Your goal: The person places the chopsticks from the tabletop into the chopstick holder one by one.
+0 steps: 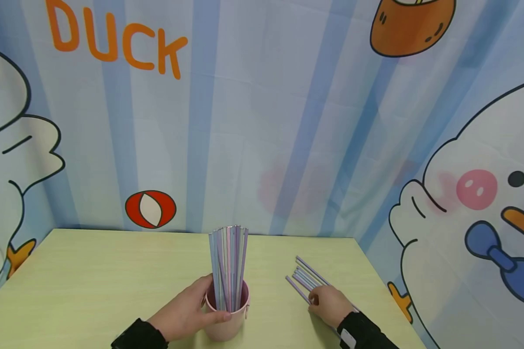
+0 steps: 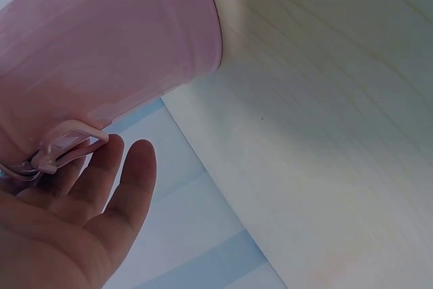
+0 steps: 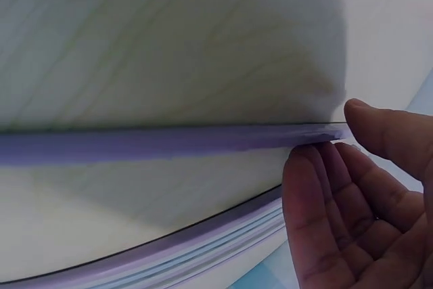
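My left hand [image 1: 191, 310] holds a small pink bucket [image 1: 224, 332] from its left side, thumb across the near side. In the left wrist view, the bucket [image 2: 115, 38] shows a side loop [image 2: 71, 133] beside the bent fingers [image 2: 132, 187]. Upright inside stands a bunch of pastel straws [image 1: 229, 269]. To the right, my right hand [image 1: 330, 306] is low over a small group of loose straws [image 1: 304, 276] on the table. In the right wrist view, a purple straw [image 3: 155, 144] runs between its thumb and curled fingers [image 3: 311, 214]; several striped-looking straws [image 3: 223, 241] lie beyond.
The pale wood-grain table [image 1: 126, 276] ends at a back edge close to a hanging cloth [image 1: 240, 121] with blue stripes and cartoon ducks. The cloth also stands along the left and right sides. Table surface shows between the bucket and the loose straws.
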{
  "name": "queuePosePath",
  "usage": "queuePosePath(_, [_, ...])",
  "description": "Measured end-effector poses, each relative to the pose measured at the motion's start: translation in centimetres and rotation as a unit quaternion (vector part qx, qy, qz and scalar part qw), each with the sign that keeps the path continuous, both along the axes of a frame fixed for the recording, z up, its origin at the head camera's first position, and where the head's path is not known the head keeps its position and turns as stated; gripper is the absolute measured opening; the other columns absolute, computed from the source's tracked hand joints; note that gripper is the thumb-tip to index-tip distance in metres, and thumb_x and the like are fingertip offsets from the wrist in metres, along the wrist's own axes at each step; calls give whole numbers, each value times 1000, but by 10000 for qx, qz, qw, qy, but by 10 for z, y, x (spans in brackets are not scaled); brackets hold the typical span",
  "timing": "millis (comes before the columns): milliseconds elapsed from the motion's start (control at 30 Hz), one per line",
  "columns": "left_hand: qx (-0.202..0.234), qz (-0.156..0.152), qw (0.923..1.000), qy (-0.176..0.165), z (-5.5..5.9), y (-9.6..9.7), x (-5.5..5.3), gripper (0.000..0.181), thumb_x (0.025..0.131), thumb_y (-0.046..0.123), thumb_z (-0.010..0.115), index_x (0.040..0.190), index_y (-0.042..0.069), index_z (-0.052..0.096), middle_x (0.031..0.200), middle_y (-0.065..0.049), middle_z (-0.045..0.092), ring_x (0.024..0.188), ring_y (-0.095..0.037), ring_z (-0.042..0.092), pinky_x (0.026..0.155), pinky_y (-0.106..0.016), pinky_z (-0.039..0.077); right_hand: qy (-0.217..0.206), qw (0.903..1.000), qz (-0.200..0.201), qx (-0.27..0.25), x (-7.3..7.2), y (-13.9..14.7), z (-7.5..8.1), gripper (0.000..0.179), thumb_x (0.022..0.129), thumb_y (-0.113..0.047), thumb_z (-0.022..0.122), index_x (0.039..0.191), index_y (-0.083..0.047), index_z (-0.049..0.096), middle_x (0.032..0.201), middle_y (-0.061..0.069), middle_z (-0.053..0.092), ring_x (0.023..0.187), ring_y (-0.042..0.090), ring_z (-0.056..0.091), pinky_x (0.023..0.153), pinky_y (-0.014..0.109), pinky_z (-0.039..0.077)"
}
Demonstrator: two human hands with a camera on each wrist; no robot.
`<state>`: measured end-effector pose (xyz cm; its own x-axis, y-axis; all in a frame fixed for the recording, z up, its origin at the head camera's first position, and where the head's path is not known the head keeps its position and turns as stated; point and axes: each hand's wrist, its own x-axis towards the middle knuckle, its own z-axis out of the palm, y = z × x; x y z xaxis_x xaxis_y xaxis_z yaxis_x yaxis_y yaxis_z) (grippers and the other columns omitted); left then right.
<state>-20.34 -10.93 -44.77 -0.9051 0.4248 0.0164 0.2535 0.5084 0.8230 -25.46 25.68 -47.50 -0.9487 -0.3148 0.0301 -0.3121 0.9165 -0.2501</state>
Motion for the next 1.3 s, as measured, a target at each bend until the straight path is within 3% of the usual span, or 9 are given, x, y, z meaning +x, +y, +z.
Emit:
queuePosePath(400, [35, -33, 10000, 25, 1, -1, 1, 96, 76, 59, 72, 150, 13, 32, 145, -11, 45, 125, -29, 49, 104, -60, 40, 306, 9991, 232, 158, -4, -4, -8, 10, 77, -10, 78, 85, -8, 73, 69, -6, 59, 62, 10, 54, 60, 33, 51])
queuePosePath(967, [55, -68, 10000, 34, 2, -1, 1, 95, 77, 57, 72, 151, 12, 31, 146, -11, 44, 127, -30, 48, 103, -60, 40, 172, 9984, 535, -29, -4, -23, -3, 8, 79, -6, 75, 85, -9, 70, 67, -5, 56, 60, 11, 51, 56, 33, 48])
queuePosePath(1133, [65, -42, 10000, 3, 2, 0, 1, 97, 76, 58, 72, 151, 12, 31, 146, -11, 45, 125, -29, 49, 104, -60, 40, 211, 9972, 658, -280, -9, -33, 4, 10, 81, -6, 73, 90, -7, 69, 70, -5, 55, 61, 11, 49, 55, 32, 47])
queuePosePath(1300, [42, 48, 9999, -111, 2, 2, 1, 99, 74, 58, 74, 151, 12, 32, 145, -11, 46, 123, -29, 50, 103, -60, 40, 209, 9944, 601, -847, -13, -51, 25, 11, 84, -7, 71, 94, -7, 67, 73, -4, 58, 62, 10, 52, 55, 30, 48])
